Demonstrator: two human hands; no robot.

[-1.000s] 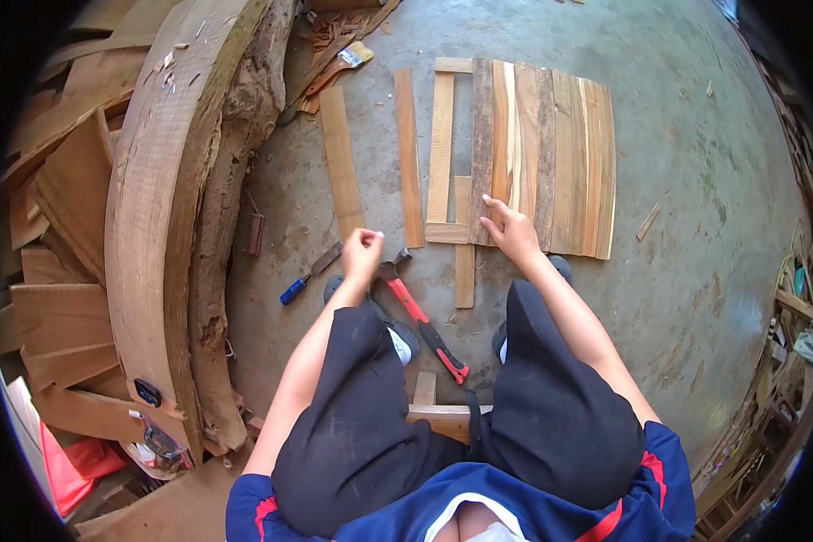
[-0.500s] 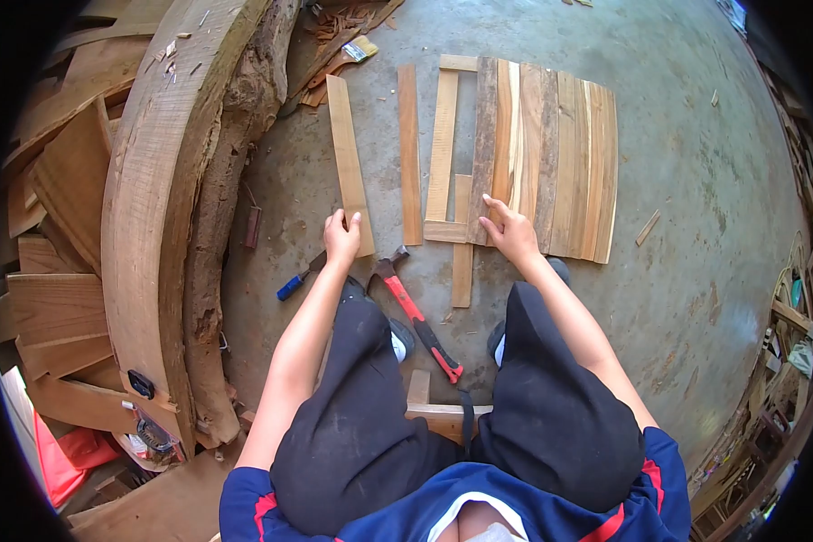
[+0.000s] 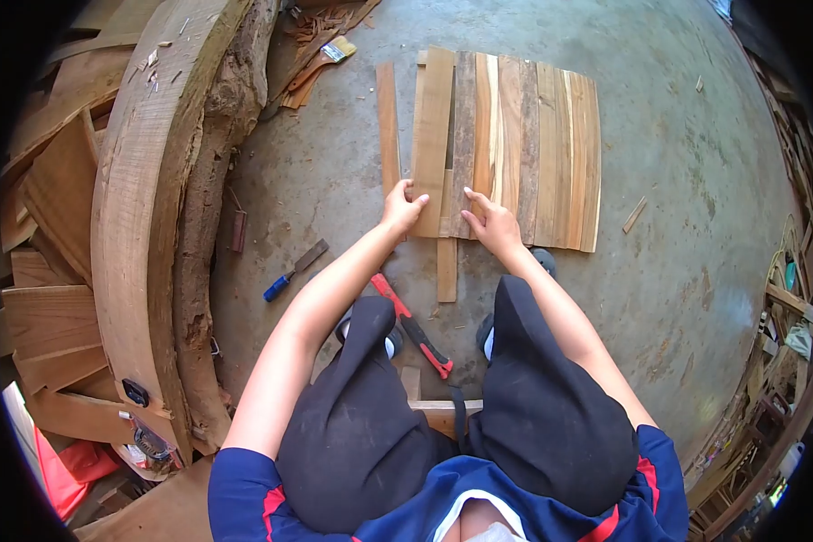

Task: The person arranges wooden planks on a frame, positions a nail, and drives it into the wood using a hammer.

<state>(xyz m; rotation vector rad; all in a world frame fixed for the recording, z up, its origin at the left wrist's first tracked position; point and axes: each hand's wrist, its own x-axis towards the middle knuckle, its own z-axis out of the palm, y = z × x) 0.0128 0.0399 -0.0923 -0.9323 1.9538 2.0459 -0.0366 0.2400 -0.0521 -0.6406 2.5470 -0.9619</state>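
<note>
My left hand (image 3: 404,210) is closed on the near end of a pale wooden slat (image 3: 434,135), which lies over the left side of a slatted wooden panel (image 3: 521,144). My right hand (image 3: 494,226) rests at the panel's near edge, thumb and index finger apart, by a darker slat (image 3: 464,117). Between the two hands a short wooden piece (image 3: 447,271) sticks out toward me from under the panel. Left of the panel lies a loose narrow slat (image 3: 387,117). A red and black tool handle (image 3: 413,327) lies near my feet, its head hidden by my left forearm.
A blue-handled chisel (image 3: 291,274) lies on the concrete floor left of my arm. A thick timber beam (image 3: 144,217) runs along the left, with stacked boards (image 3: 54,316) beyond it. A paintbrush (image 3: 323,59) lies at the back. Scrap wood (image 3: 777,361) lines the right side.
My left hand has carried the pale slat rightward from the floor onto the panel's open left side. My right hand stays at the panel's near edge. The view has shifted slightly.
</note>
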